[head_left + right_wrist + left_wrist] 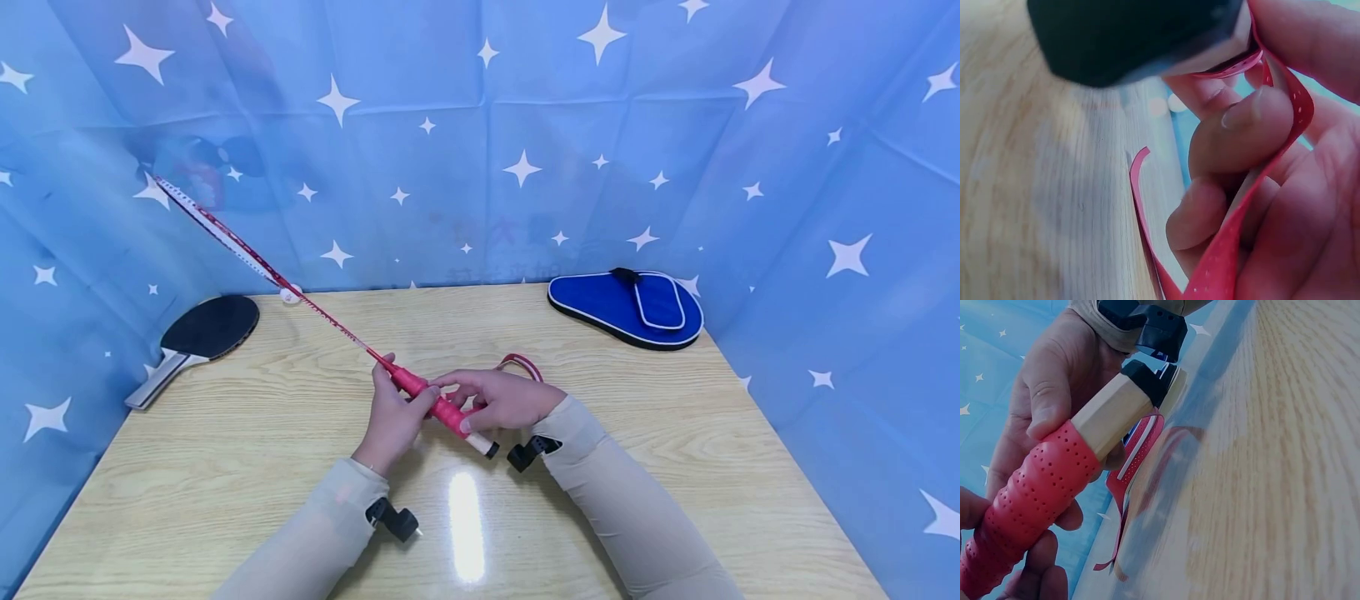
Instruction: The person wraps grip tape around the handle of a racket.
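Observation:
A red badminton racket [330, 321] slants up to the left, its head raised over the table's far left. My left hand [393, 421] grips its handle near the shaft. Red perforated grip tape [1041, 481] is wound around most of the handle. Toward the butt, bare pale wood [1110, 412] shows, ending in a black cap [492, 451]. My right hand [517, 396] is at the lower handle, its thumb on the wrap's edge. Between its fingers runs the loose length of tape [1222, 256], which loops out behind that hand and trails to the tabletop.
A black table tennis bat [213, 325] lies at the left edge of the wooden table [637, 500]. At the back right is a blue zipped bat case [600, 302]. A small white object [290, 295] sits behind the racket shaft. Blue starred curtains [450, 125] border the table.

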Available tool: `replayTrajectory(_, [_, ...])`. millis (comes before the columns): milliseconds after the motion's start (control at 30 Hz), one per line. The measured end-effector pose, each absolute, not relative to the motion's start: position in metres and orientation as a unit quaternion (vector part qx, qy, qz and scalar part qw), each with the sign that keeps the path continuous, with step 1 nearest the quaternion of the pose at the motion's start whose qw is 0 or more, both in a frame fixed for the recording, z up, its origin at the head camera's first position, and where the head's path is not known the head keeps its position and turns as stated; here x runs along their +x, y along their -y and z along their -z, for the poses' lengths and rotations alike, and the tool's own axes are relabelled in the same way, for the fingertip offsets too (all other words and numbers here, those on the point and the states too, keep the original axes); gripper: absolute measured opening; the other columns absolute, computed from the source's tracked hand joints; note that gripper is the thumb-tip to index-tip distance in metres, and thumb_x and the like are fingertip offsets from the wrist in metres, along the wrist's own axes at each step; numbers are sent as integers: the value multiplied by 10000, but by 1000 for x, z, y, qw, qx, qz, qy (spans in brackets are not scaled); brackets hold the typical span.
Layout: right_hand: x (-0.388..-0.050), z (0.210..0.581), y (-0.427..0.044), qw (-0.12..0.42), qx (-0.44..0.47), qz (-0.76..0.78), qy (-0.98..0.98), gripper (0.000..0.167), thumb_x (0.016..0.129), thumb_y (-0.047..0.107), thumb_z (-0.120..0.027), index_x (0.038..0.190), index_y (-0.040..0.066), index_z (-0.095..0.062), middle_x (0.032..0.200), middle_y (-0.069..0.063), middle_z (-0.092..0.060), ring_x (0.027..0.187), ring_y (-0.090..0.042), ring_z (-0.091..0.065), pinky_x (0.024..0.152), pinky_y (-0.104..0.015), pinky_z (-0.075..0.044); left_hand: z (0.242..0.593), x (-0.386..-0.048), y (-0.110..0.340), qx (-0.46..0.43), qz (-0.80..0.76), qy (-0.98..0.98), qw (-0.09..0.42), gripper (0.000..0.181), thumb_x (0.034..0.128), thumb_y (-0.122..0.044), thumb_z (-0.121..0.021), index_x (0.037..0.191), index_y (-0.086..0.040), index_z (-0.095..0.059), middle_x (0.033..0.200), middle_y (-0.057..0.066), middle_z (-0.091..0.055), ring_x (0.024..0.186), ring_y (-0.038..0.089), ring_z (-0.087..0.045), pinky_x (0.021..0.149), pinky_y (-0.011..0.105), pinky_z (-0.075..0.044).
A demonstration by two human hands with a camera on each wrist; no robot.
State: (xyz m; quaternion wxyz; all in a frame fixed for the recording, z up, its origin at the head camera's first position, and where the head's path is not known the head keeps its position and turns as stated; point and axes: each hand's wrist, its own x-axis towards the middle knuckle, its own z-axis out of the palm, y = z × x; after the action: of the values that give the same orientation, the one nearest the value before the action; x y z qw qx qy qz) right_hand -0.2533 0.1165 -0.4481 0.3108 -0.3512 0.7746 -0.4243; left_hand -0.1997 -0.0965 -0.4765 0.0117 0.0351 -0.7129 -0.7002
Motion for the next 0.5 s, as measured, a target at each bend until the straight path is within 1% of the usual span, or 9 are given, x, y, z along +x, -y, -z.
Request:
replayTrajectory(133, [-254, 448, -117, 321, -357, 431, -764, 704, 982, 133, -742, 1585, 350, -449, 1263, 11, -696, 880, -210, -695, 722, -311, -572, 476, -200, 96, 33, 703, 710, 20, 902, 937, -22, -673, 1606, -63, -69, 1232, 243, -553, 979, 294, -688, 771, 268, -624])
replayTrajectory(200, [-255, 448, -118, 327, -358, 436, -758, 701, 992, 114, -724, 1591, 346, -443, 1256, 16, -710, 920, -206, -711, 749, -312, -575, 476, -200, 97, 32, 702, 711, 24, 896, 932, -22, -666, 1604, -59, -74, 1228, 233, -563, 1002, 294, -678, 791, 256, -615])
replayTrajectory(300, [-256, 448, -119, 328, -361, 442, -753, 696, 1000, 94, -710, 1592, 345, -442, 1235, 24, -733, 1027, -194, -723, 828, -315, -577, 476, -200, 97, 33, 702, 711, 28, 905, 920, -20, -667, 1606, -64, -78, 1226, 210, -569, 1017, 292, -661, 807, 247, -607])
replayTrajectory(333, [-256, 448, -119, 326, -361, 441, -754, 699, 999, 97, -714, 1591, 351, -443, 1228, 29, -736, 1035, -192, -721, 840, -313, -572, 476, -200, 97, 33, 702, 711, 28, 910, 917, -18, -667, 1609, -68, -77, 1231, 205, -567, 1018, 288, -660, 809, 246, -607])
replayTrajectory(400, [-257, 449, -120, 320, -360, 440, -758, 697, 991, 118, -732, 1581, 365, -455, 1212, 32, -735, 1005, -199, -718, 827, -319, -573, 476, -200, 97, 31, 704, 709, 26, 932, 914, -16, -677, 1617, -84, -69, 1244, 204, -561, 1006, 287, -665, 809, 253, -613])
replayTrajectory(500, [-257, 450, -120, 309, -356, 438, -766, 696, 967, 152, -768, 1557, 381, -477, 1197, 17, -719, 913, -229, -709, 771, -331, -577, 475, -200, 97, 28, 703, 710, 16, 988, 916, -41, -721, 1633, -130, -46, 1286, 217, -543, 1005, 285, -680, 807, 269, -621])
